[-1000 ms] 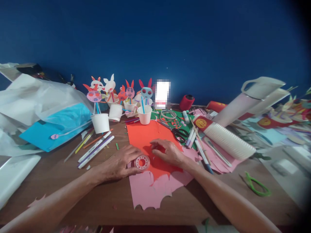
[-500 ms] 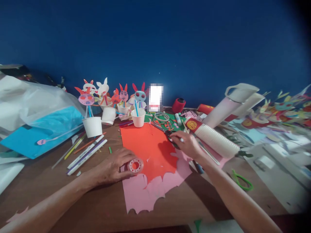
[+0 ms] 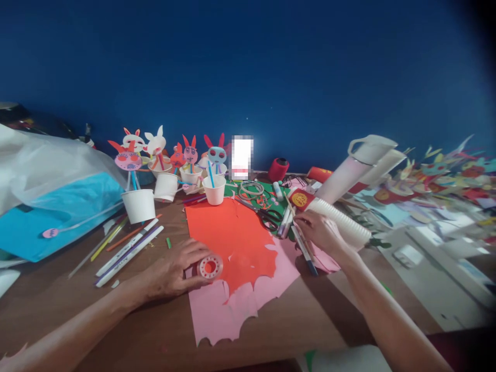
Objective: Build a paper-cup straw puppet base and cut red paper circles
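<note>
My left hand [image 3: 186, 268] is closed around a roll of clear tape [image 3: 210, 267], its round face turned up over the orange paper [image 3: 228, 227]. A pink sheet [image 3: 217, 320] with scalloped cut edges lies beneath the orange one. My right hand [image 3: 320, 232] is at the right, beside the stack of paper cups, with its fingers curled down among pens and thin sticks. What its fingertips hold is hidden. A marker with a dark cap [image 3: 306, 253] lies just below them. Scissors [image 3: 267, 216] with black handles rest to the left of this hand.
White paper cups [image 3: 138, 205] with paper animal faces on straws stand at the back left. White markers [image 3: 129, 258] lie in front of them. A stack of paper cups [image 3: 344, 222] and a white jug [image 3: 351, 168] are at the right. A blue sheet in plastic [image 3: 85, 206] lies left.
My right hand has moved right, from the scissors to the pens and sticks by the cup stack. The scissors now lie free. My left hand keeps the tape roll; the view has shifted slightly.
</note>
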{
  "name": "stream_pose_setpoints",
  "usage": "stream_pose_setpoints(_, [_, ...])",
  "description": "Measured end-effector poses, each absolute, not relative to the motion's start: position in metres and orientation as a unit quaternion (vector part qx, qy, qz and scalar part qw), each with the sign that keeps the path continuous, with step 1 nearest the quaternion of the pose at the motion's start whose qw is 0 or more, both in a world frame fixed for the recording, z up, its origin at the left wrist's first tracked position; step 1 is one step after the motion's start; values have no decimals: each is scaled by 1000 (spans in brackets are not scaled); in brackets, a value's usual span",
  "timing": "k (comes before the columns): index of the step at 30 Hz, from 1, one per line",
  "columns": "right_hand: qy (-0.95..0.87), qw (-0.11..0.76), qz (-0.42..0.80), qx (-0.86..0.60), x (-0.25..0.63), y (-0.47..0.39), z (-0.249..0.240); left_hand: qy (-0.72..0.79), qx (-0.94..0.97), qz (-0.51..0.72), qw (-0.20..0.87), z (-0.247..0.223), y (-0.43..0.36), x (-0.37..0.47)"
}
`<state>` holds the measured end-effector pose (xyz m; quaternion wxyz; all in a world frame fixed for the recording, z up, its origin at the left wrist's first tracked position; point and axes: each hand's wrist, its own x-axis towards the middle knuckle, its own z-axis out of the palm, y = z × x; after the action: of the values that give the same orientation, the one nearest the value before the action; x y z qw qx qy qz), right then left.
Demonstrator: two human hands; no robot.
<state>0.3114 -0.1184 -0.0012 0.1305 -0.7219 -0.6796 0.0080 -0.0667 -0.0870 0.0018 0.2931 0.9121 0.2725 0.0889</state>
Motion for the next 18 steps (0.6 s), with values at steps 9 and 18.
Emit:
stream_pose_setpoints(9, [-639, 29, 4, -768, 295, -139, 3, 270, 913, 79, 296, -2, -85, -67])
stream_pose_setpoints(18, [-606, -55, -8, -794, 284, -144, 0, 271, 915, 87, 284, -6, -85, -70])
